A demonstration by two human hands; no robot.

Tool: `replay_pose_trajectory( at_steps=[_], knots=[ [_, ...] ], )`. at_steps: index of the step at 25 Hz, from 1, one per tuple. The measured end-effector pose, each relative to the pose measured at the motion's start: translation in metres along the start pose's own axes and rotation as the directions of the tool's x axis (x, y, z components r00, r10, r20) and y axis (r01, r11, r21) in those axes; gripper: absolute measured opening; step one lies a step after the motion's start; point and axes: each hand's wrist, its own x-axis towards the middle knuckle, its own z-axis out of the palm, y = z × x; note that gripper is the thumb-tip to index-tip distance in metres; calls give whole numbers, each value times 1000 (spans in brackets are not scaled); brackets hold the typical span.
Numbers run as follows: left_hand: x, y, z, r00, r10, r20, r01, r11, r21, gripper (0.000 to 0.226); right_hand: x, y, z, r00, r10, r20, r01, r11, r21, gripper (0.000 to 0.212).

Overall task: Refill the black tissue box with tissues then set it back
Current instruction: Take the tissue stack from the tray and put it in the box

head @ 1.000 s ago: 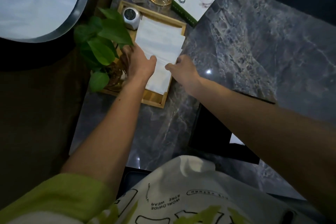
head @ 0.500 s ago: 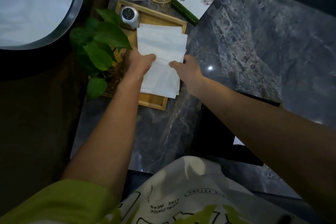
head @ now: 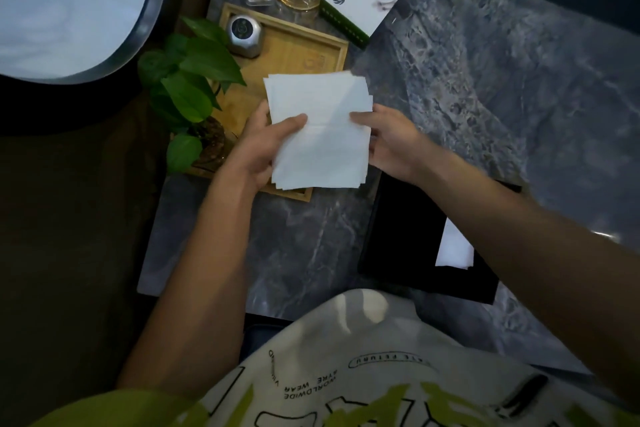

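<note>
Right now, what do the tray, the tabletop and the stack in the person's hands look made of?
Tray: pale wood, possibly bamboo, matt with visible grain. Tabletop: grey veined stone, likely marble or an imitation, polished enough to glint. Stack: soft white tissue paper, thin sheets with fanned edges, held by the left hand and right hand.

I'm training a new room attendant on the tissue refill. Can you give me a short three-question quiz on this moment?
1. True or false: both hands grip the tissue stack.
2. Where does the black tissue box lie? A) on the wooden tray B) on the marble table, under the right forearm C) on the person's lap
3. What sits on the far left corner of the wooden tray?

Key:
1. True: left hand and right hand pinch opposite edges.
2. B
3. A small silver device.
</note>
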Motion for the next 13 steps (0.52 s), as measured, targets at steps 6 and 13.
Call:
replay_pose_trajectory(
  at_steps=[6,13],
  knots=[
    [-41,-35,21,961,45,273,2,985,-171,52,-56,20,-30,992,-121,32,123,991,-57,40],
    [-79,-64,65,950,89,299,-59,992,-109,56,-117,36,-69,947,-300,-118,287,951,-115,15]
  ],
)
